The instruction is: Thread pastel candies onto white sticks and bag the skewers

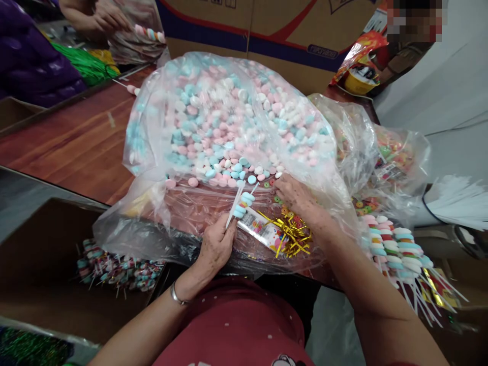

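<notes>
Held in my left hand [217, 241] is a candy skewer [244, 205], with blue and white marshmallow discs and a thin coloured piece between them on a white stick; further white sticks [235, 202] stand in the same grip. My right hand [295, 194] reaches to the front edge of the loose candy, its fingers bunched and pointing down beside small gummy rings [277, 200]. What its fingertips hold, if anything, is hidden. Ahead of both hands, a large clear bag [152, 137] lies open, full of pink, blue and white marshmallows [229, 132].
Gold foil ties [295, 236] and a printed packet [261, 231] lie between my arms. Finished skewers [396, 249] are stacked at the right, near white sticks [457, 201]. A carton [34, 254] with more skewers stands lower left. Another person's hand [110, 18] is at upper left.
</notes>
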`<state>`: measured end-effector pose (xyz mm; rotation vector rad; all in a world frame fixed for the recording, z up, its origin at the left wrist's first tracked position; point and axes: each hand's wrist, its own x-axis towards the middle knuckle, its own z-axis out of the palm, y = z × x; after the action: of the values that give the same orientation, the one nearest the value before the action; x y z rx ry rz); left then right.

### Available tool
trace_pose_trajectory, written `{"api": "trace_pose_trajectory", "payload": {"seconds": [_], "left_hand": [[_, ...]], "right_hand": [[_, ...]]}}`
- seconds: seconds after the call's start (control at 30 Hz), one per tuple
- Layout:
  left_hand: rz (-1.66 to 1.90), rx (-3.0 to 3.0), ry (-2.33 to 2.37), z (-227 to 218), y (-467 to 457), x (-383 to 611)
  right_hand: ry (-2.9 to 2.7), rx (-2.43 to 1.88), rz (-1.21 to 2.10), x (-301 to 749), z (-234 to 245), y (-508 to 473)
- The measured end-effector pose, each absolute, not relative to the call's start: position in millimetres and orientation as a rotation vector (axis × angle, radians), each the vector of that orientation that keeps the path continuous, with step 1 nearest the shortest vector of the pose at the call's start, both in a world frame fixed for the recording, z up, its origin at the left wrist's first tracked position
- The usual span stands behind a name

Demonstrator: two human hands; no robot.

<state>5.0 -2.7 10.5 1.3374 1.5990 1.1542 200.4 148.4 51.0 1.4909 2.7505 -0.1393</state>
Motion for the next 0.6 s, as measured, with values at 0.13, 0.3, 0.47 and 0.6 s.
{"api": "trace_pose_trajectory", "payload": {"seconds": [0.13,0.3,0.47,0.6], "left_hand": [[1.158,1.352,1.601,11.0,-1.7,5.3],[1.159,1.370,1.610,10.4,-2.0,5.4],[1.144,1.361,1.627,9.0,-2.6,5.1],[1.160,1.370,1.612,8.2,-2.4,6.4]], "right_hand": [[2.755,1.515,-0.132,199.8,56.4,141.1],[2.790,1.597,-0.016,188.6,48.3,150.7],[2.869,1.441,0.072,180.5,32.1,162.3],[2.883,1.331,0.166,179.5,29.2,162.2]]}}
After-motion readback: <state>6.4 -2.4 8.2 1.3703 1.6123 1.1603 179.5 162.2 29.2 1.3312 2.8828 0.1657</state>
